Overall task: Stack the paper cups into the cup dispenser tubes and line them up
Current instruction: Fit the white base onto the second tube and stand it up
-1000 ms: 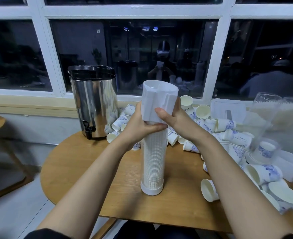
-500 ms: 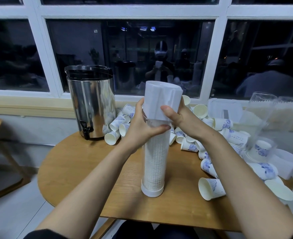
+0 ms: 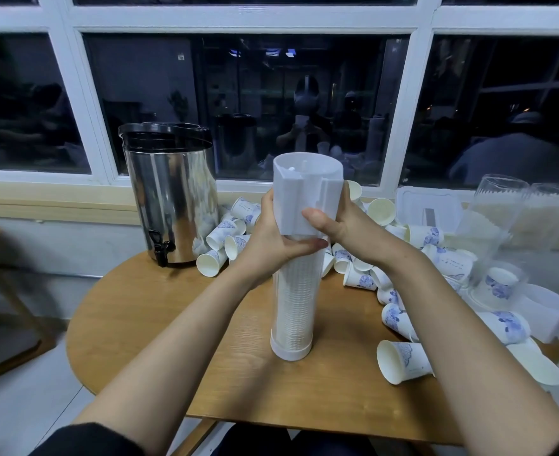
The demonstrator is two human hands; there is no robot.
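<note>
A clear dispenser tube [image 3: 296,301] packed with stacked white cups stands upright on the round wooden table [image 3: 159,311]. A white plastic dispenser head [image 3: 304,195] sits on its top end. My left hand [image 3: 271,245] grips the tube just under the head, thumb across the front. My right hand [image 3: 340,225] grips the head from the right, thumb on its front face. Several loose paper cups with blue prints [image 3: 403,360] lie scattered behind and to the right.
A steel drinks urn [image 3: 171,195] with a black tap stands at the back left. More clear dispenser tubes [image 3: 498,218] and white plastic parts [image 3: 429,209] lie at the right by the window sill. Bare tabletop shows left of the tube.
The white head has turned on the tube, so its flat ribbed side now faces me. Both hands keep their grip at the joint. The view has shifted slightly.
</note>
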